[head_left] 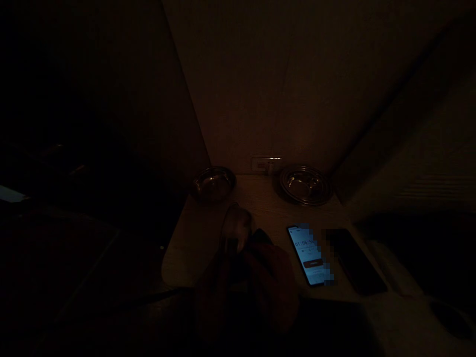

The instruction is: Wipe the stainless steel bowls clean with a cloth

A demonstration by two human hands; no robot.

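Note:
The scene is very dark. In front of me, at the near side of a small wooden table [193,248], a small shiny metal bowl [236,228] is held tilted and looks slightly blurred. My left hand [213,285] grips it from below on the left, its fingers mostly lost in shadow. My right hand [273,277] is closed, with bent fingers, close against the bowl's right side. Something dark, perhaps a cloth [262,237], shows at its fingertips; its kind cannot be made out.
A metal bowl [213,184] stands at the table's back left, and stacked metal plates [305,198] at the back right. A lit phone [307,255] showing a timer lies to the right, beside a dark phone-like slab [360,263]. A wall socket [266,164] is behind.

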